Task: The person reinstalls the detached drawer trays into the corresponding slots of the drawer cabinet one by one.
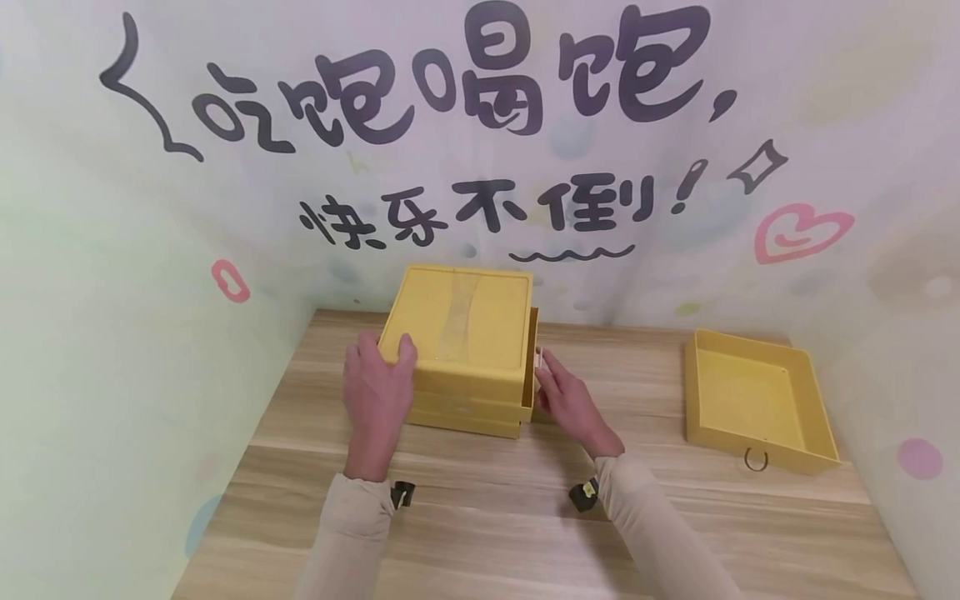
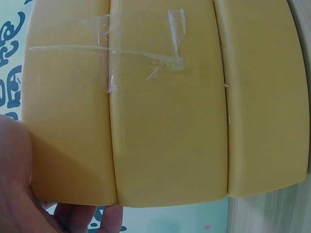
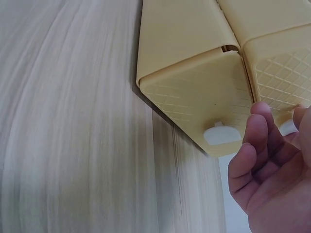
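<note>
Here the left hand grips the yellow drawer cabinet on the table while the right hand pinches the jutting drawer's white pull, and a steady brace with straight, level travel should prevent jamming.

A whitish back wall, printed with bold black Chinese characters and pale pastel spots, stands behind a light brown wood-grain tabletop. A pale greenish-white left wall and a similar right wall bearing a round violet dot flank it. The light is soft, leaving faint shadows on the tabletop.
</note>
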Motion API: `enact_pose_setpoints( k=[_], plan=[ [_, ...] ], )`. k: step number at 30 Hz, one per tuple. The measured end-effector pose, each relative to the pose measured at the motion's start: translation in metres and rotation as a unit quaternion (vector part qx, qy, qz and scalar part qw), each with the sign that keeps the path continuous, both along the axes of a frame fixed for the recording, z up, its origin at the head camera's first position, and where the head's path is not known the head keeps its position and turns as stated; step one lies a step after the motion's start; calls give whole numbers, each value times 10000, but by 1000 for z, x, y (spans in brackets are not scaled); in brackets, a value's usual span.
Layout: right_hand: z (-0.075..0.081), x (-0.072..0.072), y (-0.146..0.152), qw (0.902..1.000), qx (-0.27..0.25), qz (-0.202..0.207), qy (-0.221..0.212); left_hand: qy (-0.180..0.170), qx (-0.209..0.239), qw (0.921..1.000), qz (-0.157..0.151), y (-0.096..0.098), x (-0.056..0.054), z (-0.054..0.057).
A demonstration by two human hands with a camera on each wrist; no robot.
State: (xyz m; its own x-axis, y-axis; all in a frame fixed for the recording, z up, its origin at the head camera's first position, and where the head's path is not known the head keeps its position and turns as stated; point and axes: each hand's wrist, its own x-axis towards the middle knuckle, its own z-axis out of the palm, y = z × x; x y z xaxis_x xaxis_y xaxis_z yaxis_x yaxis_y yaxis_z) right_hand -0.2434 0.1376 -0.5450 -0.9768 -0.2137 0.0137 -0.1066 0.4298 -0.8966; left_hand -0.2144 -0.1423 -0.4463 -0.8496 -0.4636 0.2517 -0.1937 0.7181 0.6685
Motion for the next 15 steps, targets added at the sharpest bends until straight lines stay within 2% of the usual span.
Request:
enact_pose_setpoints(
  k=[15],
  plan=[
    [4, 1, -6, 10000, 40, 0, -16, -37, 6, 10000, -78, -1, 0, 0]
  ],
)
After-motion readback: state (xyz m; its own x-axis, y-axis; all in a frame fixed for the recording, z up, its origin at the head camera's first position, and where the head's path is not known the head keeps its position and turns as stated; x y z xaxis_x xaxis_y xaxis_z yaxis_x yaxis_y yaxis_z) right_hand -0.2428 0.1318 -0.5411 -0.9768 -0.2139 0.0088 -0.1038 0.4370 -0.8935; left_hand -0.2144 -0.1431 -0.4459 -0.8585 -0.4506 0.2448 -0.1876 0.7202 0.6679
